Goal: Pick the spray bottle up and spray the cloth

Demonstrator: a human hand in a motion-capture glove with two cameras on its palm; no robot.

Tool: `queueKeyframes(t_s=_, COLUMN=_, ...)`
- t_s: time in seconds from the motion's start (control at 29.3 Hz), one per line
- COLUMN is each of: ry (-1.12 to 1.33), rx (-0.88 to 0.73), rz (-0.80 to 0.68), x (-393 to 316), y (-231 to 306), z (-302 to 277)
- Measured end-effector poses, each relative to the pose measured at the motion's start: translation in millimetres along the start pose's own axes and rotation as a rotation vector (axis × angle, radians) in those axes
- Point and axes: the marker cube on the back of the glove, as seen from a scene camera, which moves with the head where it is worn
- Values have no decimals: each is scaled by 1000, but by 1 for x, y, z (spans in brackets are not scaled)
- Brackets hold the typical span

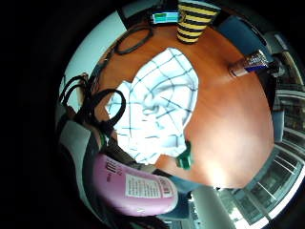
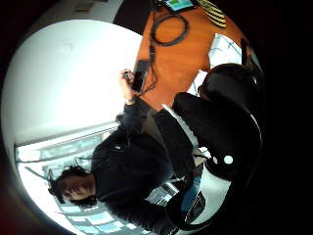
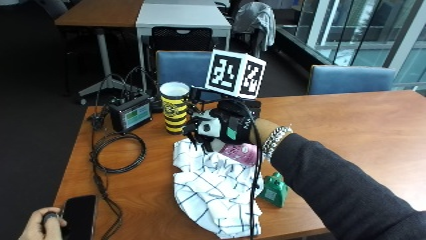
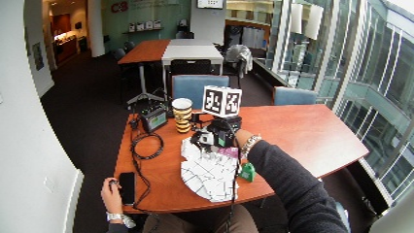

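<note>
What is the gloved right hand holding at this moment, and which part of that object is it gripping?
The right hand holds the pink spray bottle above the checked cloth. It seems to grip near the top; the exact spot is hidden by the glove.

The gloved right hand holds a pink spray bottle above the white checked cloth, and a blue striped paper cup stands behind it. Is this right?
Not quite: the paper cup is striped yellow and black, not blue, as the outside view shows. The rest holds: the gloved right hand holds the pink spray bottle above the white checked cloth.
</note>
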Motion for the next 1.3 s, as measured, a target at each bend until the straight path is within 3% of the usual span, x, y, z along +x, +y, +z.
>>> queueKeyframes(t_s=0.58, ry=-804, rx=562, rz=-169, x=-70, y=-53, z=32)
queueKeyframes(t_s=0.79, ry=-741, rx=791, rz=-163, x=-71, y=-64, z=44)
queueKeyframes(t_s=1.3, ry=-563, rx=968, rz=-88, x=-43, y=-89, z=87)
